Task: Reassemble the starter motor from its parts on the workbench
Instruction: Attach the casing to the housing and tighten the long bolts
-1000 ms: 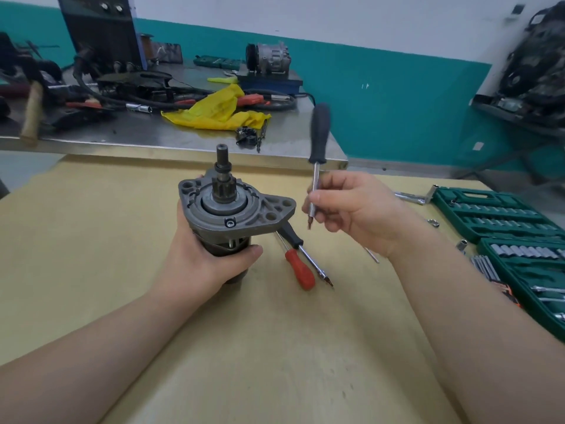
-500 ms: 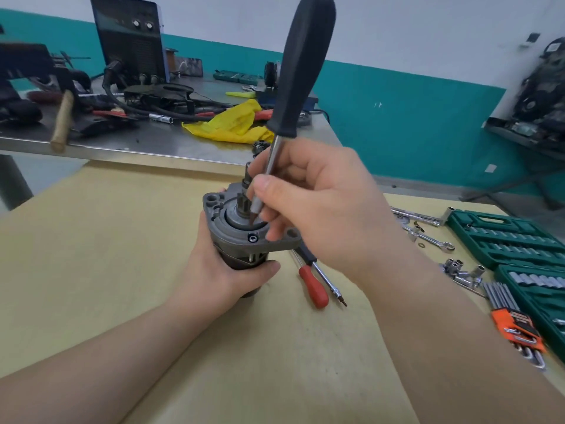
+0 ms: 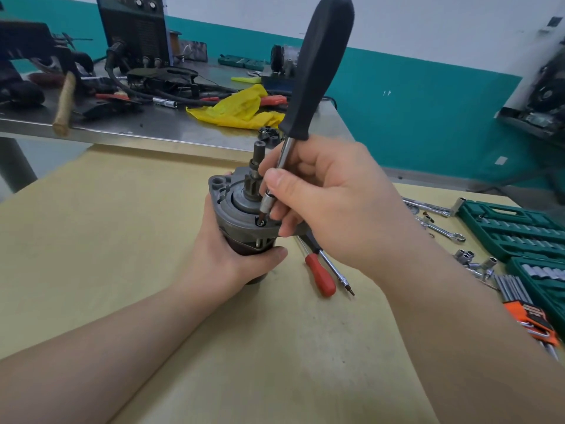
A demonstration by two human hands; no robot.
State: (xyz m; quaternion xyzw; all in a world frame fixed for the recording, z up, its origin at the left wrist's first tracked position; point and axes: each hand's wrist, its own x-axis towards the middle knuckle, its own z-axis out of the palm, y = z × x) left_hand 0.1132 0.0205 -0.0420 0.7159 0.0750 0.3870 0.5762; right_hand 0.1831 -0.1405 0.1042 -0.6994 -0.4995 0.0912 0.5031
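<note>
Gripping the motor (image 3: pixel 244 215) upright on the bench (image 3: pixel 122 240) in my left hand (image 3: pixel 223 264), I pinch the driver (image 3: pixel 318 65) low on its shank with my right hand (image 3: pixel 330 209). Its bit sits just below my fingertips (image 3: pixel 276 182), on the screw (image 3: pixel 260 222) in the flange. I'd judge it best to keep the shank in line with the screw, press down and turn slowly so the bit stays seated.
</note>
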